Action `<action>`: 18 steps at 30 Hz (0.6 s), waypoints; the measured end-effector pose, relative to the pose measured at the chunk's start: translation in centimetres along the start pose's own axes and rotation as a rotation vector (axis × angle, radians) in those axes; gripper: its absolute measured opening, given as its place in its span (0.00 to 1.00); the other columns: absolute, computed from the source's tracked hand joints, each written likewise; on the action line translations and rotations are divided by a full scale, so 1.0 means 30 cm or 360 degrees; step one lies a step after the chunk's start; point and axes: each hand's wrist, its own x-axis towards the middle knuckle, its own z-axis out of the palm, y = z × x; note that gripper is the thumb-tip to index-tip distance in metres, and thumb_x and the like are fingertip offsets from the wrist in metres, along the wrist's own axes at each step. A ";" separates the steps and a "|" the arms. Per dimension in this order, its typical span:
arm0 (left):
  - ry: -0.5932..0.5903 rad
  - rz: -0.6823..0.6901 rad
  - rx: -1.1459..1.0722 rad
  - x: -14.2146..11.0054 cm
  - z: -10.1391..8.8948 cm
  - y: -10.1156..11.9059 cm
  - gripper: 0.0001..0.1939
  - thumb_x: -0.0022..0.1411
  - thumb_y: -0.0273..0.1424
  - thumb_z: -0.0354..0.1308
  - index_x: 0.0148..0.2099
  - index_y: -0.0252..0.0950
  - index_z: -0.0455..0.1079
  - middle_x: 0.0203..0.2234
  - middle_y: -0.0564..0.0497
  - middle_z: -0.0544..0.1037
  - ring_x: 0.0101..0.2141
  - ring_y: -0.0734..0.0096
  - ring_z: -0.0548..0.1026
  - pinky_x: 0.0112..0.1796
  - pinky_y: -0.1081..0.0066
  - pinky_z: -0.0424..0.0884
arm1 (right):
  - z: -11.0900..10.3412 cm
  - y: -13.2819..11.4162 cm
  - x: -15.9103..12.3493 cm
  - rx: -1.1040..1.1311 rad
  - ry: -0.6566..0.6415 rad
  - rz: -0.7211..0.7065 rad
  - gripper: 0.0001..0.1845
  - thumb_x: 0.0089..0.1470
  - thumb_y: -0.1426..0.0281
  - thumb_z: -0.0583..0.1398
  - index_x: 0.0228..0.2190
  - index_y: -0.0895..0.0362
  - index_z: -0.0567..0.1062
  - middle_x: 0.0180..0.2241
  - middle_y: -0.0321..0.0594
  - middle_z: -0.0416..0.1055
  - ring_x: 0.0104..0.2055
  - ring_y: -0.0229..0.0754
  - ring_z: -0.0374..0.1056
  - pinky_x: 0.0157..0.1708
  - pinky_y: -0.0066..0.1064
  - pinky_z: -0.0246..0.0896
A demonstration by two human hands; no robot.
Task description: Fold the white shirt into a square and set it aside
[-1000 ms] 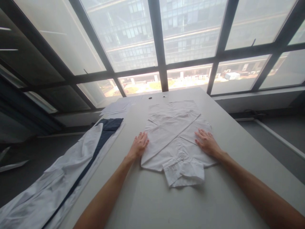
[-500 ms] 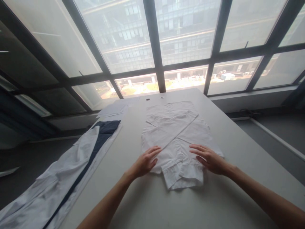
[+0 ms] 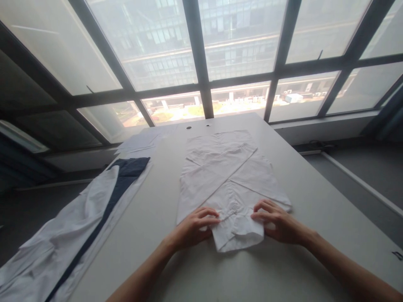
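A white shirt [image 3: 226, 176] lies flat on the pale table [image 3: 308, 167], its sleeves folded across each other over the body. Its near edge, with the cuffs, points toward me. My left hand [image 3: 193, 228] rests on the near left corner of the shirt, fingers curled and pinching the cloth. My right hand [image 3: 277, 222] grips the near right part beside the cuffs, fingers bent over the fabric.
More white cloth with a dark blue strip [image 3: 103, 205] hangs along the table's left edge. A flat white piece [image 3: 141, 140] lies at the far left corner. Two small holes [image 3: 189, 127] sit at the table's far end, below large windows. Floor drops off on both sides.
Both hands slid from the shirt's sides toward me to its near edge and curled their fingers onto the cloth. The camera view tilted slightly.
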 end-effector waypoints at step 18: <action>0.0694 -0.0806 -0.0199 0.034 0.088 -0.049 0.17 0.67 0.41 0.57 0.53 0.37 0.71 0.23 0.56 0.74 0.23 0.74 0.69 0.26 0.75 0.65 | 0.092 0.064 0.008 -0.0175 0.0672 0.0509 0.24 0.65 0.64 0.55 0.61 0.52 0.64 0.42 0.45 0.76 0.43 0.49 0.74 0.44 0.43 0.72</action>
